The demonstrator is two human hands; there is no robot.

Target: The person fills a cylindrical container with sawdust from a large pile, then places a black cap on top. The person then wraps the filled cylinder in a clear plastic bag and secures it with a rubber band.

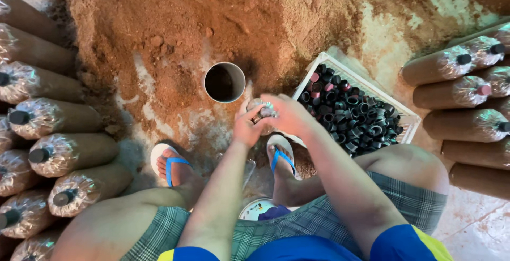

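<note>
The gathered clear-plastic neck of a bag [261, 110] is pinched between both hands, held in front of the knees and just above the floor. The grip of the left hand [247, 128] is closed around the lower part of that neck, fingers curled in from the left. The grip of the right hand [287, 114] is closed over the top of the neck, thumb and fingertips pressed onto the crumpled plastic; whether a ring is already seated on it cannot be told. The body of the bag is hidden below the hands and forearms.

Just beyond the hands, an open grey tube [224, 82] is seen standing upright, its dark mouth turned to the camera, set at the foot of a heap of reddish-brown sawdust [175, 22]. Just right of the hands, a white crate [340, 69] is filled with black rings and a few pink ones. Two feet in white sandals with blue straps [173, 164] are planted on the pale, dusty floor [478, 224] beneath the hands.

Further out, filled brown bags with capped plastic necks are stacked lying down on the left [64, 152] and on the right [457, 93].
</note>
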